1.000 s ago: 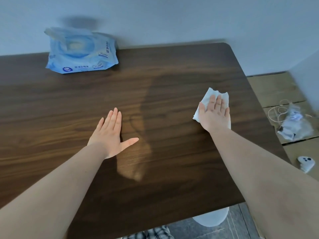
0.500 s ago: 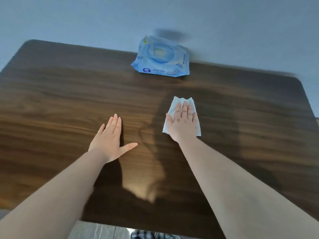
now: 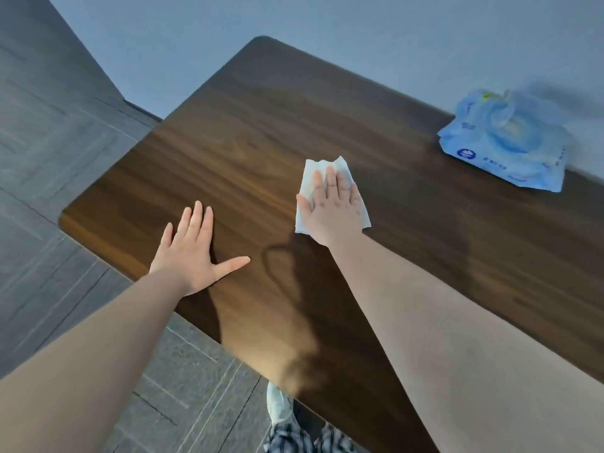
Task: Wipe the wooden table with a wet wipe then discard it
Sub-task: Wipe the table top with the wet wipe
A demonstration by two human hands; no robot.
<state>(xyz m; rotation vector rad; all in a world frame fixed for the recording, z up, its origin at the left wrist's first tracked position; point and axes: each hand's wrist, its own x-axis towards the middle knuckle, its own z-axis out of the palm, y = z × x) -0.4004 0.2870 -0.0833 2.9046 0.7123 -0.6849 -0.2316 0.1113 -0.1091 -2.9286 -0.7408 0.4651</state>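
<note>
Two hands are laid on the worktop [image 3: 261, 132]. Left hand [image 3: 192, 256] is spread flat (grip released). Wet wipe [image 3: 310, 178] is pressed flat under the open right hand [image 3: 333, 210].

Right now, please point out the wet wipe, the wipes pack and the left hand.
wet wipe [image 3: 322, 170], head view, bare upper part above the fingers.
wipes pack [image 3: 510, 148], head view, middle of its top.
left hand [image 3: 191, 253], head view, back of the hand.

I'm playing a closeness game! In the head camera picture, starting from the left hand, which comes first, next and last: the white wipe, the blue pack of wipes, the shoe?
From the left hand:
1. White wipe, just to its right, under the right hand.
2. Shoe, down on the floor by the table's near edge.
3. Blue pack of wipes, far right by the wall.
</note>
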